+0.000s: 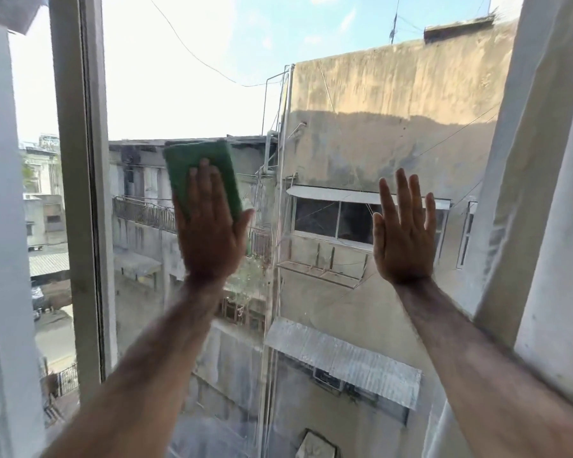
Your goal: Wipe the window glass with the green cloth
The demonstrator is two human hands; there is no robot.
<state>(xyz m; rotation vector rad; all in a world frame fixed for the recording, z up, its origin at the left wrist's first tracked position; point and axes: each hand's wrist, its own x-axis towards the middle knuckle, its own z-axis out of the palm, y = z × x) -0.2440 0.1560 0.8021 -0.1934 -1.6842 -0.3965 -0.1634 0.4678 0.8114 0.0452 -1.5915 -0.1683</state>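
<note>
fingers [209, 180] of the left hand [212, 233] lie flat and close together, pressing the green cloth [196, 166] against the window glass [192, 94], so the cloth is pinned under the palm, not pinched. it sits left of centre on the pane, near the pale window frame [83, 193], its top edge showing above the fingertips. over on the other side, the right hand [404, 239] is spread wide and holds nothing, its palm towards the glass, whether touching or just off it i cannot tell, with a pale curtain [549, 193] hanging beside that arm. the cloth looks soft and light, folded into a thick pad, so it should slide easily but could bunch or slip out if pressure eases; a flat palm across its middle seems the best hold. the pane is stiff yet breakable, so firm, even pressure looks wiser than a shove. faint streaks show lower down, which suggests plenty of glass is left to cover.
</note>
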